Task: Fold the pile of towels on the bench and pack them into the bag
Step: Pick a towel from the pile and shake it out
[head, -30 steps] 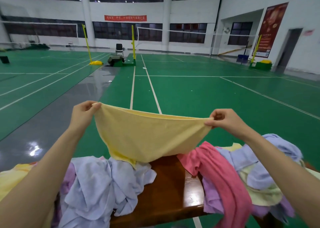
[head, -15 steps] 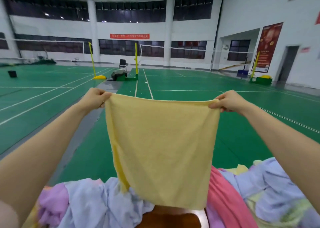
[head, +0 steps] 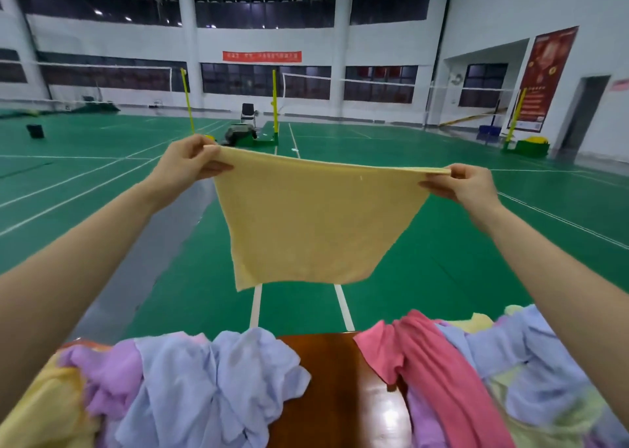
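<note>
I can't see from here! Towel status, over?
Left hand, right hand pinch yellow towel by top corners. Hangs spread, clear of bench. Nothing blocking.

Wooden bench (head: 340,396) under crumpled towels (head: 211,379) (both ends)

A pale yellow terry towel (head: 306,223) hangs spread flat in the air beyond the glossy brown wooden bench (head: 335,389), whose left and right ends carry crumpled pastel towels (head: 211,379).

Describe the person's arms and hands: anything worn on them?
The left forearm and right forearm are bare, no sleeves in view. The left hand and right hand wear no gloves; no watch, ring or bracelet shows.
</note>
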`<state>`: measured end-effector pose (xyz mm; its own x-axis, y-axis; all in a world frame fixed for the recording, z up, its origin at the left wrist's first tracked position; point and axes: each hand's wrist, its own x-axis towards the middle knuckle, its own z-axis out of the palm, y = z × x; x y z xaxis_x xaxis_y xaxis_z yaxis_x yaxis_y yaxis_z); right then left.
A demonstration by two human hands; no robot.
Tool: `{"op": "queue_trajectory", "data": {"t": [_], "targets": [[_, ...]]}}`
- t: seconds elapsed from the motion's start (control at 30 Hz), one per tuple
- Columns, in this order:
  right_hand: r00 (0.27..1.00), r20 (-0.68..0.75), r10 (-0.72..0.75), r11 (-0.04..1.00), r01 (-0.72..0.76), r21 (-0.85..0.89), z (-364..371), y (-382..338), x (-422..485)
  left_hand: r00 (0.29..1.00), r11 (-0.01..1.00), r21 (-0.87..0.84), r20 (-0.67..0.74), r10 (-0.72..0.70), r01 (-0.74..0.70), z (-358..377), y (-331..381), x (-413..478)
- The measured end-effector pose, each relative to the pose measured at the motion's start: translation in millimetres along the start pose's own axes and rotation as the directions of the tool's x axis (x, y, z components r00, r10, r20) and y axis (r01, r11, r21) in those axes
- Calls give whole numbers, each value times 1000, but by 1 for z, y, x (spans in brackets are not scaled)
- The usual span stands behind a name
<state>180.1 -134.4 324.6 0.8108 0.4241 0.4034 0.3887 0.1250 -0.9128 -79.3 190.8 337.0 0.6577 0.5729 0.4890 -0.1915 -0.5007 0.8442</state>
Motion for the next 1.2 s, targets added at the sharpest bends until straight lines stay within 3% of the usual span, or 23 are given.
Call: {"op": "queue_trajectory", "data": {"t": [0.1,0.23,0.33,0.47,0.6,0.8,0.9,1.2], "targets": [[995,92,33,999,-35,20,-10,13,-41,993,998,23,96,-66,64,-6,-15,-48],[976,180,125,990,-111,-87,-28,63,-111,946,978,48,248,-208,202,-9,-59,-134],[953,215,211,944,-142,-298,-37,102,-164,848,952,188,435,-303,243,-7,-87,-192],[883,273,382,820,-187,-542,-54,153,-213,682,887,428,599,-420,170,-5,-115,-239],[847,302,437,824,-242,-513,-57,155,-231,579,871,449,663,-475,200,-1,-116,-249],[771,407,489,836,-282,-471,-66,145,-237,508,860,476,703,-497,183,0,-101,-254],[700,472,536,816,-286,-503,-73,140,-238,452,870,454,746,-490,195,0,-94,-261],[475,545,690,689,-204,-695,-91,135,-247,60,800,535,820,-569,271,9,-81,-272]]}}
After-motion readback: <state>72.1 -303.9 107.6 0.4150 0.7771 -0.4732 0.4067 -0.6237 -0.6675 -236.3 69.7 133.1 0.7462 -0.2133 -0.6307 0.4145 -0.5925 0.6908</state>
